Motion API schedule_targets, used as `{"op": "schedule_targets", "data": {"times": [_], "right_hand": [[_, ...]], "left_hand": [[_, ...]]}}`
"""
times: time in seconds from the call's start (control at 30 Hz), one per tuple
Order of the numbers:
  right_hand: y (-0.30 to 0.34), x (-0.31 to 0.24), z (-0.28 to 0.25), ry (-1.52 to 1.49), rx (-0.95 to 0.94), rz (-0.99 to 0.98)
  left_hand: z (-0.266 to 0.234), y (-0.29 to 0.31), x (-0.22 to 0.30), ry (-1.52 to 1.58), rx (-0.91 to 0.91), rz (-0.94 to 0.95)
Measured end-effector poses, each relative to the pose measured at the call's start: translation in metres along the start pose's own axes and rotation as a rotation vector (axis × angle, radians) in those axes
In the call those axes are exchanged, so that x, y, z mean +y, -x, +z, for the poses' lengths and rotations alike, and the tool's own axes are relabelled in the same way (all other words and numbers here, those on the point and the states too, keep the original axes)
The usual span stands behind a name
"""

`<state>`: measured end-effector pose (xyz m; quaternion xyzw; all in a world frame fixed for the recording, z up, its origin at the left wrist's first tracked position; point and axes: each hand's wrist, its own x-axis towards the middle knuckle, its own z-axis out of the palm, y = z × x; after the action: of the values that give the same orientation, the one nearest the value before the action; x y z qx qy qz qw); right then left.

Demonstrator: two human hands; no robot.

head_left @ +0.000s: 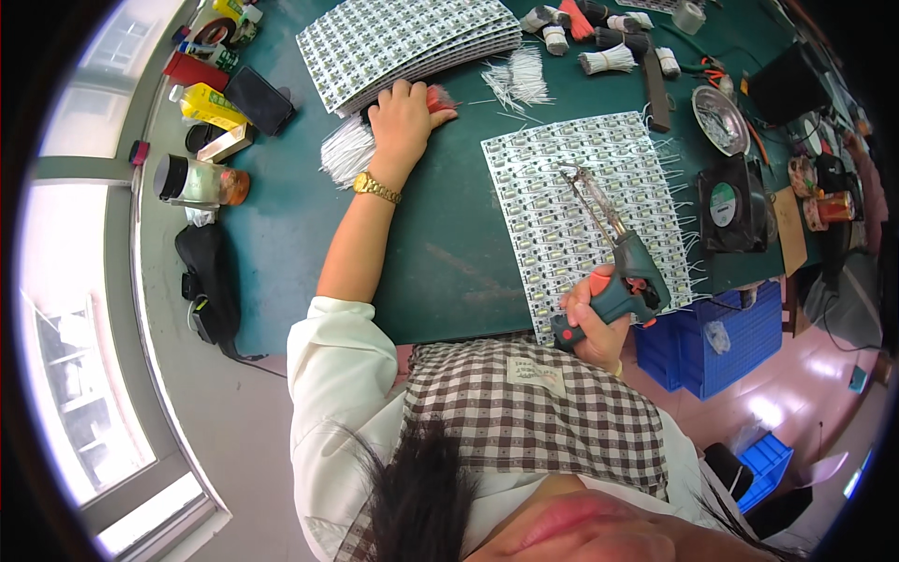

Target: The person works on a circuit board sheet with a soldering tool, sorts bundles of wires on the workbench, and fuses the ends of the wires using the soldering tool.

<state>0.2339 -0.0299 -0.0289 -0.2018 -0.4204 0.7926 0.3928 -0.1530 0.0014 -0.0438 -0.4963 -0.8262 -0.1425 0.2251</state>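
My left hand [401,124], with a gold watch at its wrist, is curled over a bundle of red wires [438,97]; my fingers hide much of it. Loose white wires [346,152] lie spread beside that hand. In my right hand [599,328] is a dark green soldering gun [629,281], its trigger side wrapped by my fingers. Its long metal tip points away over a panel of small circuit boards [534,206] with white wires along its right edge. The tip's contact with the panel cannot be made out.
A stack of similar panels [403,42] stands at the far edge, with more white wires [529,75] to its right. Wire bundles [607,60], a metal dish [719,120] and a black fan [733,211] lie right. A jar [201,181] and phone [260,100] sit left.
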Motion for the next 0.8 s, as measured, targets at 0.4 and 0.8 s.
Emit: {"op": "schedule_targets", "data": {"times": [0.4,0.8], "right_hand": [[-0.001,-0.005,0.003,0.002,0.064,0.067],[-0.006,-0.03,-0.003,0.067,0.173,-0.117]], "left_hand": [[-0.001,0.012,0.005,0.088,0.005,-0.058],[-0.025,-0.007,-0.025,0.407,0.494,-0.014]]}}
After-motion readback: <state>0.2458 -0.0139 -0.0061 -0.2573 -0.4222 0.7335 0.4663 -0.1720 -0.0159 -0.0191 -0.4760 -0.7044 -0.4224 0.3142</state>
